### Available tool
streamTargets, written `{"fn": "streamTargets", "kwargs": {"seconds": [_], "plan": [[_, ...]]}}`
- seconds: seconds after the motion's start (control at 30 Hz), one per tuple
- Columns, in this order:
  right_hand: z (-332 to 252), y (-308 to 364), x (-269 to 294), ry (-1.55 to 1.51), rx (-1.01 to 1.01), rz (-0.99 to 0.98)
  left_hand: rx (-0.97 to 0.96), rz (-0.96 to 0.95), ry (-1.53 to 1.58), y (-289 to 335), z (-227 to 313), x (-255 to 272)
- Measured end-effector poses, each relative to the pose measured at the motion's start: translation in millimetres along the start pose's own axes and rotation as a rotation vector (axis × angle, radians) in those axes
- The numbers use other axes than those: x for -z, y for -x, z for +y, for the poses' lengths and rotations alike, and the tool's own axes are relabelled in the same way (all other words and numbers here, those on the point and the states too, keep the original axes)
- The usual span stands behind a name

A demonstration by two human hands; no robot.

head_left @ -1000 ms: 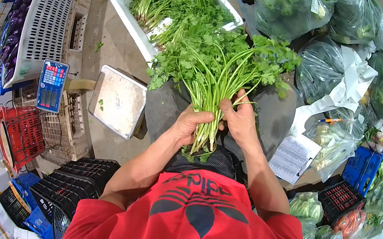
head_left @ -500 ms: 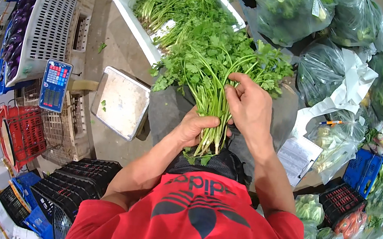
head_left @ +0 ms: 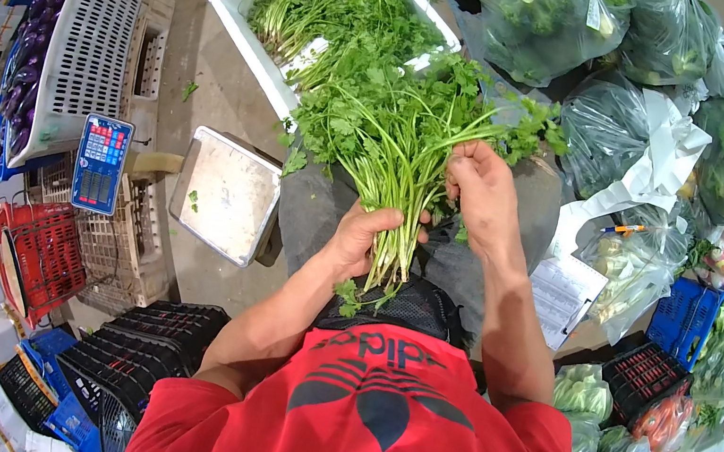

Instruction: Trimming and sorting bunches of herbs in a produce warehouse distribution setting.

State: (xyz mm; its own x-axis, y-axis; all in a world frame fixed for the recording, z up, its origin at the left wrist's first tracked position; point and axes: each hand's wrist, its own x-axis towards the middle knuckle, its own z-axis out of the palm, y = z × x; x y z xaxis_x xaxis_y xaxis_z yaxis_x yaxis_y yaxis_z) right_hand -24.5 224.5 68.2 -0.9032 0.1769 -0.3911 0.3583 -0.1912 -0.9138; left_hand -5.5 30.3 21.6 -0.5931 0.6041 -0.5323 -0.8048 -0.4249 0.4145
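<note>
My left hand [head_left: 360, 237] is wrapped round the lower stems of a bunch of coriander [head_left: 389, 159], above my lap. The leafy tops fan out away from me, toward the white foam box [head_left: 253, 62], and the pale root ends hang near my waist. To the right of the bunch, my right hand [head_left: 487, 199] pinches a few coriander stems, and their leaves stick out to the right. More coriander [head_left: 340, 16] lies heaped inside the foam box. The tips of my right fingers are partly hidden by the stems.
At the left stand a platform scale [head_left: 227, 194] with its blue keypad display [head_left: 102, 163], a white crate [head_left: 89, 56] of eggplants, a red basket [head_left: 41, 254] and black crates [head_left: 141, 347]. Bagged vegetables [head_left: 539, 26], a clipboard [head_left: 561, 298] and a blue crate [head_left: 689, 319] are at the right.
My right hand has shifted right and slightly down, drawing a few stems out sideways from the bunch. My left hand keeps its hold on the lower stems.
</note>
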Motion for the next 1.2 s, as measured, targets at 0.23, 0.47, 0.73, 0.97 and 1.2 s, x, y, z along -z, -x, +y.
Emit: {"fn": "streamTargets", "kwargs": {"seconds": [0.23, 0.47, 0.73, 0.97, 1.2], "plan": [[8, 11, -9, -0.189, 0.12, -0.003, -0.051, 0.007, 0.027, -6, -6, 1], [7, 12, -11, 0.027, -0.02, -0.028, -0.103, 0.045, 0.005, -7, -7, -7], [11, 30, -19, 0.384, 0.408, 0.017, -0.054, 0.142, 0.128, -12, -8, -1], [16, 53, -26, 0.659, 0.781, -0.172, -0.001, -0.012, 0.358, -11, -8, -1], [7, 70, -32, 0.534, 0.7, -0.609, 0.136, 0.147, 0.136, -28, -6, 13]]}}
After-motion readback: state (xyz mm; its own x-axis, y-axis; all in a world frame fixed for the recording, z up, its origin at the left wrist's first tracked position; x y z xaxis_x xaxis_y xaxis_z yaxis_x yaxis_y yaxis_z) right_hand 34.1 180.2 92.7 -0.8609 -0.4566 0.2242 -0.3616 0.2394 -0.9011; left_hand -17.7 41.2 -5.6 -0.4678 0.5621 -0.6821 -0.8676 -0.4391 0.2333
